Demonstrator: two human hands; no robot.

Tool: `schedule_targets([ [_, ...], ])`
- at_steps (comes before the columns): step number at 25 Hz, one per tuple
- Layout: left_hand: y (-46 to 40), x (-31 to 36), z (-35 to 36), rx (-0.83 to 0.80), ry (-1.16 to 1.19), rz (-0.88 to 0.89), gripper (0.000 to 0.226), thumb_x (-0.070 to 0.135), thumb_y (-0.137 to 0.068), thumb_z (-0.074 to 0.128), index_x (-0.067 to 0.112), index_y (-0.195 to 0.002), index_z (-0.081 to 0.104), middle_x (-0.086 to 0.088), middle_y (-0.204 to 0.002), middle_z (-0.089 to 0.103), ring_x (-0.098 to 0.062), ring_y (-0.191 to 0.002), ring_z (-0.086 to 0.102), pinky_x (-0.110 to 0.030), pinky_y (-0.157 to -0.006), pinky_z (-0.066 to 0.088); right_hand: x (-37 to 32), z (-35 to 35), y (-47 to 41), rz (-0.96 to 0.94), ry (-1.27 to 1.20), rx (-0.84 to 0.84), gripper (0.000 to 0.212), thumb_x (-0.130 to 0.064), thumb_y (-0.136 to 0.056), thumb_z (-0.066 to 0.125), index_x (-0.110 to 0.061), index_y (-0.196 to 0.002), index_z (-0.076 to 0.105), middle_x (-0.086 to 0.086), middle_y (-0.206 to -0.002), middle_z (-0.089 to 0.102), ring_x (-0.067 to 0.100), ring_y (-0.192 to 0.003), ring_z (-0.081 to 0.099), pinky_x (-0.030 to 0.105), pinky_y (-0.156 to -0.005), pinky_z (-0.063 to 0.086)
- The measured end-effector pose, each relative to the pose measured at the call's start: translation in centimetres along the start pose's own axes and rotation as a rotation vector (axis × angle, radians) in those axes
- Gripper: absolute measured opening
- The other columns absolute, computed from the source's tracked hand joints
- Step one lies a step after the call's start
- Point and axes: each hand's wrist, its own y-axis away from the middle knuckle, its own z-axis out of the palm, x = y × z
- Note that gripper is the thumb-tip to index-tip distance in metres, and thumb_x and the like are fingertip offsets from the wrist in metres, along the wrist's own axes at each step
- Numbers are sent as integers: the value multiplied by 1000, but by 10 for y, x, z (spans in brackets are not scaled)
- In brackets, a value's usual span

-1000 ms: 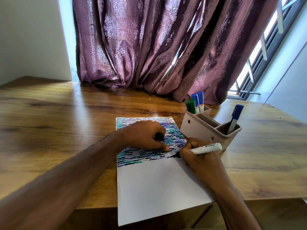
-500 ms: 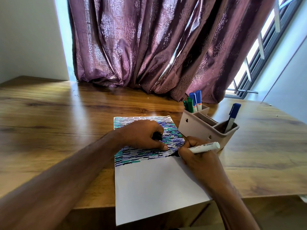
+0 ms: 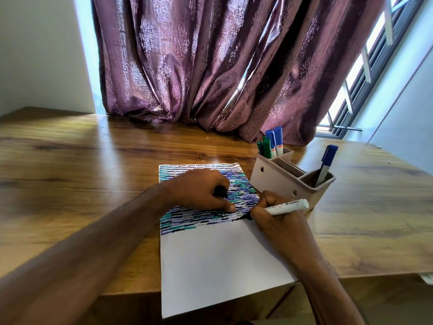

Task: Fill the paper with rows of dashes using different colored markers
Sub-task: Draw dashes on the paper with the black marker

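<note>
A beige desk organizer (image 3: 276, 181) stands on the wooden worktop (image 3: 70, 174) just beside the paper's (image 3: 210, 259) upper right corner, with two green markers (image 3: 266, 148) and two blue markers (image 3: 275, 140) upright in its far compartment and one blue-capped marker (image 3: 326, 164) leaning in its near one. The right hand (image 3: 278, 221) grips a white-barrelled marker (image 3: 284, 207) with its dark tip on the paper at the lowest row of dashes. The left hand (image 3: 199, 191) rests on the dashed upper part, fingers curled round a black cap (image 3: 220, 191).
</note>
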Motion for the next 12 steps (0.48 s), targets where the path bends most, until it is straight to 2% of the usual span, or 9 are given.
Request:
schedule_targets([
  [5,2,1,1,-6,1,-5,35,63,-84,61,29,-79,54,6,-80,60,-10,-73,54,-27,-60,40,1,-1,-1,-2,-26,3,29,-7,-87,64,-29,-69,57,-25,-62,65,-1,-60,61,10,-45,44],
  [7,3,2,2,37,104,-6,36,59,-92,51,25,-79,56,4,-79,59,-12,-74,54,-32,-65,41,3,-1,0,-10,-11,9,30,-7,-87,65,-30,-69,56,-25,-64,66,0,-61,62,9,-46,45],
  [9,4,4,-1,111,323,12,33,41,-102,40,23,-80,57,2,-85,60,-16,-81,54,-38,-74,42,5,-1,-1,-20,-13,62,26,-8,-87,65,-25,-69,57,-16,-66,68,6,-64,64,13,-48,49],
  [10,4,5,-2,139,403,27,30,29,-104,39,20,-83,58,-2,-88,60,-19,-84,54,-42,-76,42,7,-2,-1,-25,-46,97,20,-8,-87,65,-19,-71,60,-9,-69,69,11,-68,65,20,-51,53],
  [12,3,2,-4,158,458,76,21,18,-103,44,11,-98,64,-11,-98,62,-25,-92,56,-44,-83,44,7,-5,-1,-51,-152,141,10,-10,-87,67,-8,-78,64,2,-78,72,19,-75,68,32,-55,59],
])
